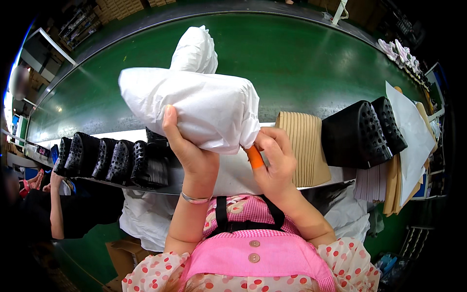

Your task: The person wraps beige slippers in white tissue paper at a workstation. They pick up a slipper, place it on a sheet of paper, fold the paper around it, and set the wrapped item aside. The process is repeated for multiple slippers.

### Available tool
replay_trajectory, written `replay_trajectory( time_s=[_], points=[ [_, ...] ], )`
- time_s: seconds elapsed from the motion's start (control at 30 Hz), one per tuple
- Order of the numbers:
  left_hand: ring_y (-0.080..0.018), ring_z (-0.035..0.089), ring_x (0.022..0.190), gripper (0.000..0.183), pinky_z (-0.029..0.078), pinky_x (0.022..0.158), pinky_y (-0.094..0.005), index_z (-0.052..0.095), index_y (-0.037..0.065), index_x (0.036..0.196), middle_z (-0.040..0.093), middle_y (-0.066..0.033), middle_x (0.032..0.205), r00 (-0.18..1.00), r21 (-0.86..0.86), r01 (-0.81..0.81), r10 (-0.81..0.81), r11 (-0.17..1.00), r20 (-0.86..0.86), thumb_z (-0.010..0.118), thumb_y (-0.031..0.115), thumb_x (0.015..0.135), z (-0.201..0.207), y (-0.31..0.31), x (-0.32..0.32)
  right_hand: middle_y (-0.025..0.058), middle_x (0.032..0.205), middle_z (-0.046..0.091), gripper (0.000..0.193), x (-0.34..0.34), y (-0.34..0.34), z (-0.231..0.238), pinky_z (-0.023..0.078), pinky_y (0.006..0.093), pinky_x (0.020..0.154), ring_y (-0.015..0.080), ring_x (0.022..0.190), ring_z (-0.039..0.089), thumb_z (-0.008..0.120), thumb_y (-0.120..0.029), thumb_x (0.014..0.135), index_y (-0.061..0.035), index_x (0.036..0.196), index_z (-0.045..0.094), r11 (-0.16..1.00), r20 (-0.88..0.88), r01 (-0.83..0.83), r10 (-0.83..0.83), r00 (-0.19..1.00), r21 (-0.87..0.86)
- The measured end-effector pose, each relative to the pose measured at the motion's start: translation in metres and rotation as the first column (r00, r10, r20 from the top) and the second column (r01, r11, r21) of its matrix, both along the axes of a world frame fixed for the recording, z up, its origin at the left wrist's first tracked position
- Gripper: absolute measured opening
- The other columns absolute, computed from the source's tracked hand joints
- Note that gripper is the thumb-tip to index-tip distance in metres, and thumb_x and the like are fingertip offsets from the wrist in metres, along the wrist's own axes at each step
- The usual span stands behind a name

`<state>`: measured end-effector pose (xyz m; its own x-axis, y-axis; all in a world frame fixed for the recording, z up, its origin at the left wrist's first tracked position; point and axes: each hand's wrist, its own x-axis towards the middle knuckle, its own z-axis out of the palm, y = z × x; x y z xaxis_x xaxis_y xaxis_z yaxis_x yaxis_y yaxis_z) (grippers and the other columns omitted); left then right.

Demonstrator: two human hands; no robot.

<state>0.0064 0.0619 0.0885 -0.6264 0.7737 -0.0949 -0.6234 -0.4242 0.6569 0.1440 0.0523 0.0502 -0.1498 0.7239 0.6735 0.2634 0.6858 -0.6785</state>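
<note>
A shoe-shaped bundle wrapped in white paper [194,104] is held up in front of me. My left hand [190,151] grips it from below, the thumb lying along its near side. At the bundle's right end, my right hand [275,158] pinches the gathered paper between its fingers; an orange band wraps the thumb. The paper hides what is inside. Behind it, a second white paper-wrapped bundle [194,51] lies on the green surface [301,63].
Several black perforated shoes [99,158] stand in a row on the left. To the right are ribbed tan cardboard pieces [301,148], black shoes [357,134] and a stack of white paper sheets [411,136]. A co-worker's arm [57,204] reaches in at far left.
</note>
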Motion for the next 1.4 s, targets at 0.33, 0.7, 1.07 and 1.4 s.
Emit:
replay_trajectory(
  time_s=[0.33, 0.7, 1.07, 1.4],
  points=[
    [-0.0192, 0.052, 0.111, 0.051, 0.042, 0.093, -0.0344, 0.054, 0.006, 0.121, 0.055, -0.0057, 0.119, 0.99, -0.017, 0.004, -0.006, 1.0, -0.144, 0.052, 0.047, 0.089, -0.002, -0.013, -0.009, 0.0082, 0.096, 0.063, 0.02, 0.016, 0.01, -0.009, 0.052, 0.0263, 0.071, 0.0149, 0.081, 0.063, 0.066, 0.007, 0.083, 0.0006, 0.101, 0.066, 0.906, -0.112, -0.174, 0.141, 0.984, -0.386],
    [-0.0203, 0.055, 0.109, 0.054, 0.045, 0.089, -0.0343, 0.054, 0.004, 0.123, 0.057, -0.0075, 0.118, 0.98, 0.055, 0.089, -0.077, 0.995, -0.184, 0.052, 0.046, 0.089, -0.017, -0.021, -0.015, 0.0065, 0.092, 0.064, 0.025, 0.012, 0.004, -0.021, 0.053, 0.0296, 0.081, 0.016, 0.084, 0.066, 0.059, -0.015, 0.097, 0.0031, 0.113, 0.06, 0.259, -0.808, -0.788, 0.043, 0.587, -0.559],
    [-0.0202, 0.056, 0.108, 0.055, 0.046, 0.09, -0.0349, 0.053, 0.004, 0.122, 0.056, -0.0092, 0.119, 0.974, 0.058, 0.124, -0.11, 0.991, -0.2, 0.053, 0.046, 0.087, -0.013, -0.024, -0.015, 0.0033, 0.086, 0.066, 0.013, 0.011, 0.007, -0.008, 0.052, 0.0243, 0.063, 0.0106, 0.074, 0.065, 0.06, -0.006, 0.094, 0.0021, 0.104, 0.062, 0.454, -0.612, -0.617, 0.18, 0.77, -0.643],
    [-0.0193, 0.058, 0.105, 0.053, 0.047, 0.089, -0.033, 0.054, 0.001, 0.121, 0.06, -0.0097, 0.114, 0.927, 0.098, 0.109, -0.066, 0.989, -0.369, 0.051, 0.042, 0.089, -0.028, -0.029, -0.011, 0.0112, 0.115, 0.063, 0.029, 0.017, -0.009, -0.01, 0.053, 0.0264, 0.086, 0.0172, 0.106, 0.063, 0.054, -0.009, 0.097, 0.0047, 0.122, 0.055, 0.127, -0.918, -0.914, -0.153, 0.367, -0.387]
  ],
)
